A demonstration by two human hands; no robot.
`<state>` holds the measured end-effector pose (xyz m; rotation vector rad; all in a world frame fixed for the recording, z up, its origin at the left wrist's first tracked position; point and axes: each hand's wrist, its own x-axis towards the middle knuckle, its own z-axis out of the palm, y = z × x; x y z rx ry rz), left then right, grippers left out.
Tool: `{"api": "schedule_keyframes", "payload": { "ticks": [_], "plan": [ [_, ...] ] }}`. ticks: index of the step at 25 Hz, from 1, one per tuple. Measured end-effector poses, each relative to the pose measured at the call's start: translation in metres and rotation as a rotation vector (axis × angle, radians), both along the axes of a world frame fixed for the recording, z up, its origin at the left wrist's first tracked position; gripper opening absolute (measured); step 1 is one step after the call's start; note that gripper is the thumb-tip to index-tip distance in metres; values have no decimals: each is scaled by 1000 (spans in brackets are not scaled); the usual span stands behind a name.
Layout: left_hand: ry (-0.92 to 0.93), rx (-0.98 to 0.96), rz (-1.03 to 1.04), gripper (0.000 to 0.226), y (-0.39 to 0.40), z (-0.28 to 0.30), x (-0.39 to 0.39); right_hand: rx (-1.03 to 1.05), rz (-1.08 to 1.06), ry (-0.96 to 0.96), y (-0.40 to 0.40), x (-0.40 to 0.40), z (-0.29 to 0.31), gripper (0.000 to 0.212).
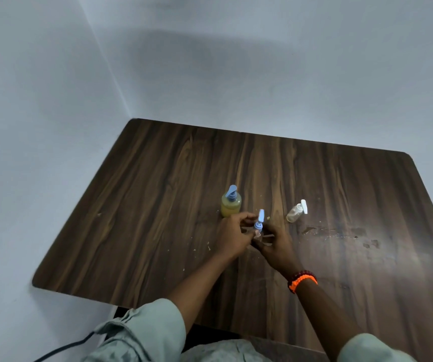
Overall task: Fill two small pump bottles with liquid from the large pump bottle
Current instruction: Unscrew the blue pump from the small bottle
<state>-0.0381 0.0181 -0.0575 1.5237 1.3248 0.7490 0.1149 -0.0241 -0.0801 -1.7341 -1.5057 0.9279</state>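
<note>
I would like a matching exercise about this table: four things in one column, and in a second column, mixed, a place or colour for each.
Things:
1. large bottle
2. white-pump bottle
3. blue-pump small bottle
4. bracelet

Descriptions:
a. between both hands
b. orange, on the right wrist
c. holds yellow liquid
d. stands alone, to the right of the hands

Pairs: 1-c, 2-d, 3-a, 4-b
</note>
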Motion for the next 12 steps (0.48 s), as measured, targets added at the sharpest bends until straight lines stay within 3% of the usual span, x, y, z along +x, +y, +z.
{"api": "schedule_keyframes", "payload": {
  "ticks": [4,9,12],
  "plan": [
    [53,28,-5,33,-2,1,-1,-11,74,-33,-3,-5,2,44],
    [-90,-91,64,59,-9,-2,0,-4,21,-29,-1,-1,6,39],
    [-133,-63,115,46,-10,-7,1,-8,39,-55,-5,-1,4,42]
  ]
}}
